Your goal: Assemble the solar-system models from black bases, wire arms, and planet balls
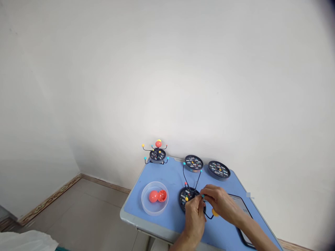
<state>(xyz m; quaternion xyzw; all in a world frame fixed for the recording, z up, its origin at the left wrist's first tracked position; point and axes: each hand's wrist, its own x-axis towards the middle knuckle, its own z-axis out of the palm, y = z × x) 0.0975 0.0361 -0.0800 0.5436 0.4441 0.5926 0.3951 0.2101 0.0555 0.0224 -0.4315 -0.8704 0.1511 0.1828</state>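
Observation:
My left hand [194, 220] grips the side of a round black base [184, 198] fitted with thin black wire arms ending in small coloured beads. My right hand [218, 204] reaches in from the right, its fingertips pinching a teal-tipped wire arm [202, 197] at the base's hub. A yellow ball [215, 212] lies just under my right hand, near a looped black wire. Two more round black discs [193, 162] [219, 170] lie flat at the table's far side. A finished-looking wire model with a red ball [157, 153] stands at the far corner.
A clear round plastic dish [149, 207] holds red ball halves at the table's left. A dark-framed tablet [242, 209] lies under my right forearm. The blue table [170, 177] has a grey rim, with a white wall behind and a tiled floor to the left.

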